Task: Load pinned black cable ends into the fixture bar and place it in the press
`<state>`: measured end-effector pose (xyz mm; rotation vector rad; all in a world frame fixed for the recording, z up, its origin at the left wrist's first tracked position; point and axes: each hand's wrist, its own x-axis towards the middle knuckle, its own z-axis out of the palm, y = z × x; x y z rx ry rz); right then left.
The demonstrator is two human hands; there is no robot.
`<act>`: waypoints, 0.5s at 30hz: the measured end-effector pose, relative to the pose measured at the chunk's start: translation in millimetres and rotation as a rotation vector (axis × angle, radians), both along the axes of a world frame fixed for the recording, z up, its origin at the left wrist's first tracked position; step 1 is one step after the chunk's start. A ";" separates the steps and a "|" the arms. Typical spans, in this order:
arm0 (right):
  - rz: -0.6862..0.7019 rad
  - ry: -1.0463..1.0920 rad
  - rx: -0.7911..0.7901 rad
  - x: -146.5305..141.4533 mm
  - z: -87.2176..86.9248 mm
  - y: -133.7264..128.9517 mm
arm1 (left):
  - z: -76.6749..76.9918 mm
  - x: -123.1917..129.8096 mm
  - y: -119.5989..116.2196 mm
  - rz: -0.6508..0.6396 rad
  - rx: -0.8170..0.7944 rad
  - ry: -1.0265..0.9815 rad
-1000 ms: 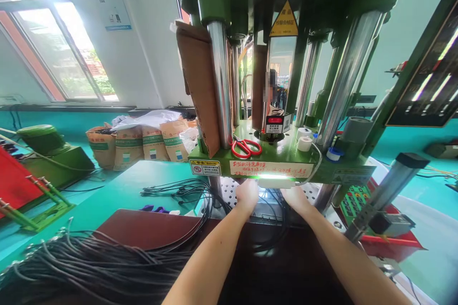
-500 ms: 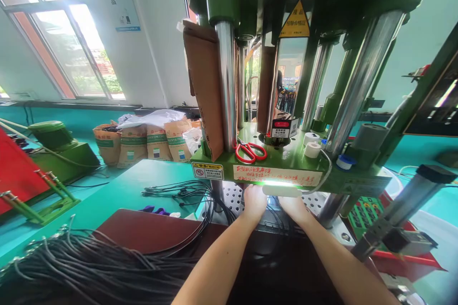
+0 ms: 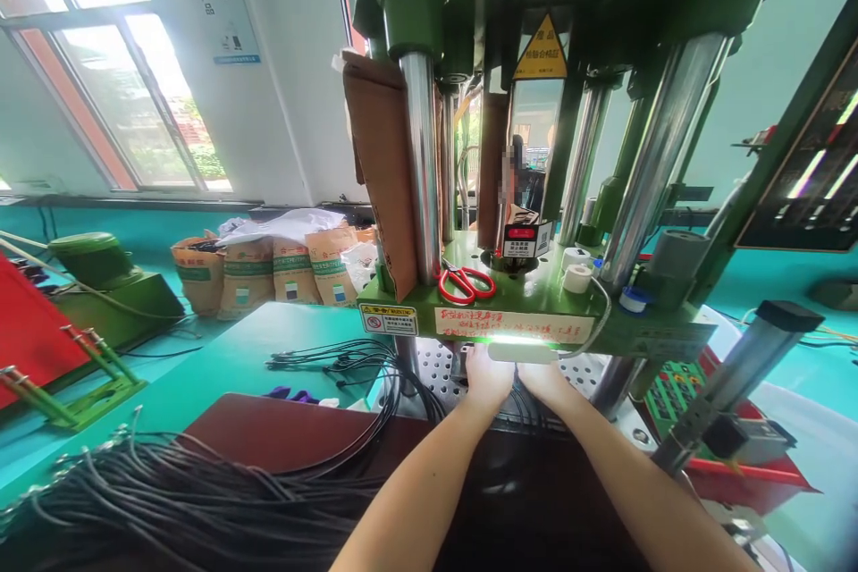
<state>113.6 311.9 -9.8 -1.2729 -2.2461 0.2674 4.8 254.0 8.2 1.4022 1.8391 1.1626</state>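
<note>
Both of my arms stretch forward beneath the front plate of a green press (image 3: 509, 286). My left hand (image 3: 488, 374) is at the mould area on the perforated metal bed (image 3: 434, 366); its fingers are hidden behind the plate and a white lamp (image 3: 523, 352). My right hand (image 3: 540, 375) lies close beside it, fingers likewise out of sight. Several black cables (image 3: 519, 407) run out toward me from between the two hands. Whether either hand grips them cannot be seen.
A large bundle of black cables (image 3: 201, 492) lies on the left of the dark red-brown board (image 3: 268, 433). More cables (image 3: 349, 357) rest on the green table. Red-handled scissors (image 3: 467, 284) and white tape rolls (image 3: 576, 277) sit on the press. A control panel (image 3: 677, 384) stands right.
My hands have drawn closer together, the left one shifting right and the right one slightly left. The view has turned a little. A person now shows behind the press.
</note>
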 end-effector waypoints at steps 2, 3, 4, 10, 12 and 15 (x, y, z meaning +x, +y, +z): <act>0.015 -0.023 0.002 -2.0 3.5 -3.9 | -3.7 2.4 1.2 -0.036 0.038 0.065; 0.025 -0.038 0.003 -3.0 5.0 -5.9 | -5.9 2.5 2.0 -0.046 0.059 0.104; 0.034 -0.054 0.003 -4.1 6.1 -7.5 | -8.2 2.1 3.0 -0.053 0.075 0.130; 0.041 -0.116 0.014 -11.6 -0.2 -6.9 | -22.0 -2.8 10.5 -0.061 0.153 0.224; 0.038 -0.114 0.025 -13.1 -4.7 -4.0 | -26.1 -3.4 13.7 -0.052 0.163 0.248; 0.038 -0.107 0.043 -14.6 -8.4 -1.0 | -30.7 -3.7 18.3 -0.026 0.167 0.288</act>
